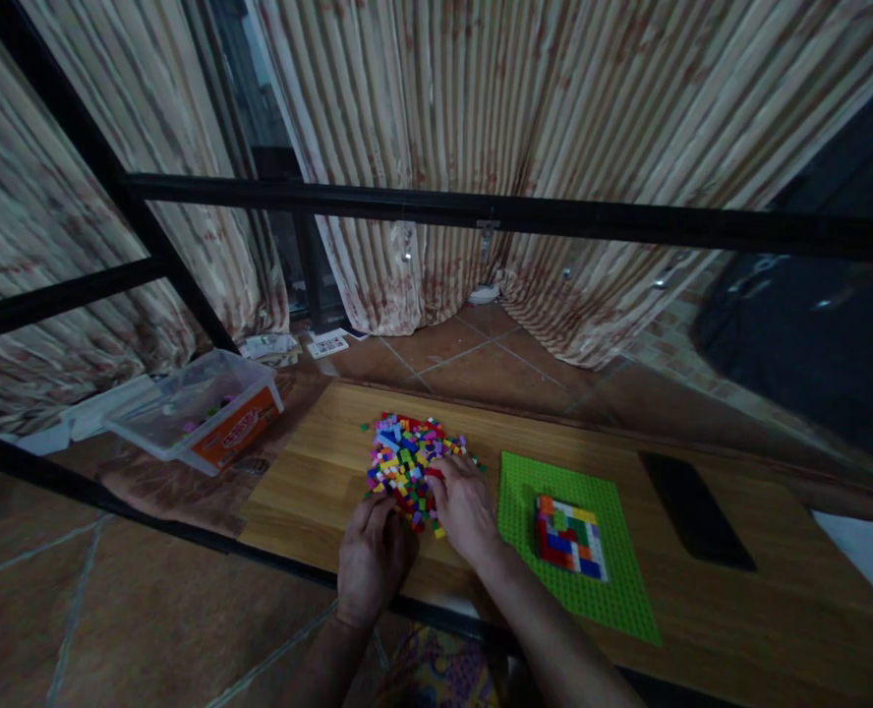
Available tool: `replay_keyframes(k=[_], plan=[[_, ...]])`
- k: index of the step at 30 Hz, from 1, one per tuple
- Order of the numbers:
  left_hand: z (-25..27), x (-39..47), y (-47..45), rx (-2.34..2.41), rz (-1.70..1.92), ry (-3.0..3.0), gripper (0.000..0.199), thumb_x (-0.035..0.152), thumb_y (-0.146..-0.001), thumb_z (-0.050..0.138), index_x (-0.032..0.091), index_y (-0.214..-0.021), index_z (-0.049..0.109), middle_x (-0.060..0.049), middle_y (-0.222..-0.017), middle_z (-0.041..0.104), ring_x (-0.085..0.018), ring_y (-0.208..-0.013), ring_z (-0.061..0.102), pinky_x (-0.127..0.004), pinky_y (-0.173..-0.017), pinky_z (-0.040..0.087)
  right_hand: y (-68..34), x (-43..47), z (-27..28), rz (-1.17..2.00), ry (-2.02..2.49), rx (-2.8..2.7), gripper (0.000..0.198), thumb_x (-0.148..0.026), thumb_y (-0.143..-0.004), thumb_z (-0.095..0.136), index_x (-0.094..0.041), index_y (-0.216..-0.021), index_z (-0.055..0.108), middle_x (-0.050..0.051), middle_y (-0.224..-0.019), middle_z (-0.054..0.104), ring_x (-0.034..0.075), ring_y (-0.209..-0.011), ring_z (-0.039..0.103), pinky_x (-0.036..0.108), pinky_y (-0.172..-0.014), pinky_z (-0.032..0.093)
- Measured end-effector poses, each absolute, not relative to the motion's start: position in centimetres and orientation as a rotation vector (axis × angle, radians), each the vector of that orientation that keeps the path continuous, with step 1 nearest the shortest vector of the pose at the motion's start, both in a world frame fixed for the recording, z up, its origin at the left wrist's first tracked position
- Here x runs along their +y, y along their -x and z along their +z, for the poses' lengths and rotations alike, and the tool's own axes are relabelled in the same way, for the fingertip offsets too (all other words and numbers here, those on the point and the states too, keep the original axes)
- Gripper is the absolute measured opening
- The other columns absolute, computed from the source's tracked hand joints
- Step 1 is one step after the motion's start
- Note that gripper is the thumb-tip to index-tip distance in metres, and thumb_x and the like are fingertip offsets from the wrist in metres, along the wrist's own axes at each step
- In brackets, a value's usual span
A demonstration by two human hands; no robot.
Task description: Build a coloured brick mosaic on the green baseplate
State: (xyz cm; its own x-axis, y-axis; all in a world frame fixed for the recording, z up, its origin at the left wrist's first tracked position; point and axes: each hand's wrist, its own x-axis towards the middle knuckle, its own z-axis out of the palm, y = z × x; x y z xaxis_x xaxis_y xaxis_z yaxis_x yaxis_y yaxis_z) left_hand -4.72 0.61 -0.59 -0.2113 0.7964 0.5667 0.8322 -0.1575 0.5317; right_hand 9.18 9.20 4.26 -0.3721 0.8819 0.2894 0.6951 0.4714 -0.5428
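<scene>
A loose heap of small multicoloured toy bricks lies on the wooden tabletop. At its near left edge is my left hand, its fingers curled together; whatever they may hold is hidden. My right hand reaches over the right side of the heap, thumb and fingers closed on a small red toy brick. To the right of that hand lies a green studded baseplate. A low block of coloured bricks, built in a rough square, sits on the plate.
A black flat slab, phone-like, lies right of the baseplate, with white paper beyond it. On the floor at left stands a clear plastic bin with an orange label. A black metal bar crosses behind the table, before striped curtains.
</scene>
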Motion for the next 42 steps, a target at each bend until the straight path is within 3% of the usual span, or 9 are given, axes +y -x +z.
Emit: replay_keyframes(k=[4, 9, 18, 30, 42], plan=[[-0.6, 0.7, 4.8, -2.004, -1.292, 1.946, 0.019, 0.019, -0.09, 0.05, 0.017, -0.105, 0.061, -0.012, -0.108, 0.064, -0.023, -0.104, 0.062, -0.039, -0.092, 0.054, -11.4, 7.7, 4.8, 0.752, 1.257, -1.938, 0.025, -0.029, -0.093, 0.044, -0.021, -0.103, 0.066, 0.006, -0.096, 0.07, 0.02, -0.085, 0.065, 0.032, -0.078, 0.05], [-0.5, 0.7, 4.8, -1.969, -1.263, 1.944, 0.019, 0.02, -0.09, 0.051, 0.018, -0.105, 0.061, -0.011, -0.107, 0.063, -0.023, -0.104, 0.062, -0.038, -0.091, 0.055, -16.0, 6.2, 4.6, 1.074, 1.238, -1.486, 0.034, -0.044, -0.088, 0.053, -0.021, -0.111, 0.064, 0.007, -0.101, 0.072, 0.02, -0.086, 0.069, 0.033, -0.077, 0.055], [-0.8, 1.0, 5.0, -1.945, -1.224, 1.924, 0.019, 0.022, -0.09, 0.05, 0.019, -0.104, 0.061, -0.01, -0.104, 0.064, -0.023, -0.1, 0.063, -0.039, -0.09, 0.055, -26.9, 7.9, 5.1, 0.85, 1.548, -1.229, 0.035, -0.049, -0.066, 0.07, -0.017, -0.081, 0.07, 0.008, -0.08, 0.073, 0.024, -0.075, 0.067, 0.035, -0.069, 0.052], [-0.7, 1.1, 4.9, -1.948, -1.219, 1.916, 0.019, 0.023, -0.089, 0.049, 0.018, -0.103, 0.062, -0.011, -0.106, 0.064, -0.024, -0.101, 0.063, -0.039, -0.09, 0.055, -27.2, 9.9, 3.2, 0.987, 1.62, -1.432, 0.025, -0.039, -0.069, 0.064, -0.018, -0.08, 0.073, 0.005, -0.072, 0.073, 0.021, -0.063, 0.066, 0.034, -0.059, 0.053], [-0.8, 1.0, 4.9, -1.951, -1.201, 1.911, 0.017, 0.023, -0.089, 0.051, 0.018, -0.101, 0.061, -0.011, -0.105, 0.064, -0.024, -0.102, 0.062, -0.038, -0.091, 0.054, -27.6, 10.8, 3.4, 1.113, 1.616, -1.439, 0.028, -0.045, -0.065, 0.064, -0.019, -0.074, 0.071, 0.005, -0.065, 0.071, 0.021, -0.06, 0.067, 0.034, -0.057, 0.054]])
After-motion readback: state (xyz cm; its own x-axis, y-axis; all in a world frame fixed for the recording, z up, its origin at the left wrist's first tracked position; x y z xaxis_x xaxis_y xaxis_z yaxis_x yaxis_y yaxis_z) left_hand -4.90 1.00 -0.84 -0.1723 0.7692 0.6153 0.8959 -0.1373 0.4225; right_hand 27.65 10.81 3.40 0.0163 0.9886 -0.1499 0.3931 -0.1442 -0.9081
